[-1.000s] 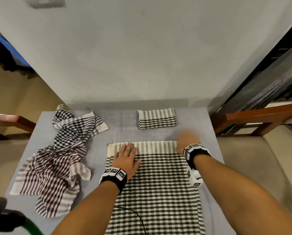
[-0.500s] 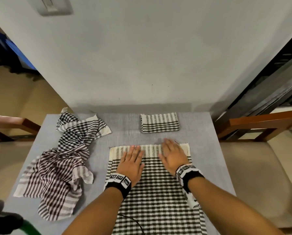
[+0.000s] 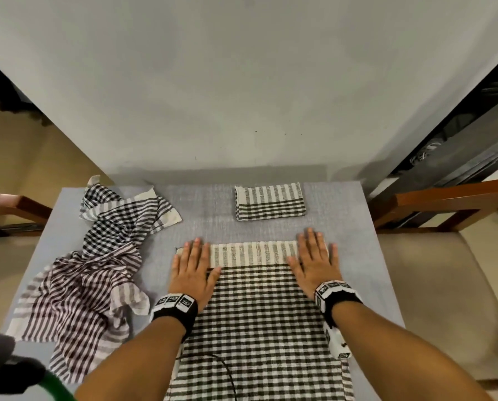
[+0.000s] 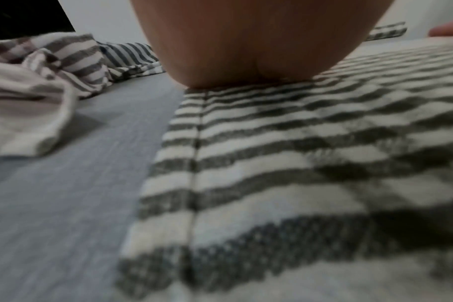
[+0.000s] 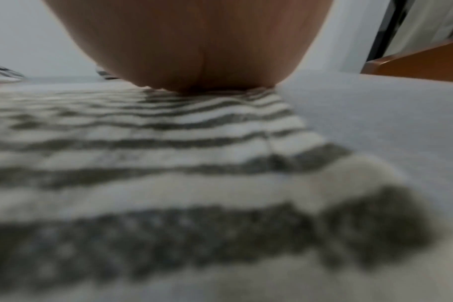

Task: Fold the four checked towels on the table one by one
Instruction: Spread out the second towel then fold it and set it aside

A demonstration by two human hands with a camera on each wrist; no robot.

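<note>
- Towels lie in three places on the grey table (image 3: pixel 337 235): a flat checked towel (image 3: pixel 259 322) spread in the middle, a folded towel (image 3: pixel 269 201) just beyond its far edge, and a crumpled heap of towels (image 3: pixel 97 256) to its left.
- Containers do not figure; the table alone bears all the cloth.
- Left hand (image 3: pixel 194 270) lies palm down on the far left corner of the flat checked towel, fingers straight and spread, fingertips reaching the bare table past the striped border.
- Right hand (image 3: pixel 314 261) lies the same way on the far right corner, fingers straight and fanned, holding nothing.
- Head view alone shows the fingers of both hands, the black wrist bands, and the near end of the flat checked towel running out of the frame.
- Left wrist view shows only the heel of the left hand (image 4: pixel 248 67) pressed on the towel's left hem, with the heap (image 4: pixel 52 67) close by across a strip of bare table; the fingers are hidden.
- Right wrist view shows the heel of the right hand (image 5: pixel 194 67) on the towel close to its right edge, bare table beside it and a wooden chair frame (image 5: pixel 414 63) past the table's edge.
- Beyond the flat checked towel, a narrow band of bare table separates it from the folded towel, which sits near the wall.
- Right of the flat checked towel, a bare strip runs to the table's edge; to its left, the heap takes up most of the room.
</note>
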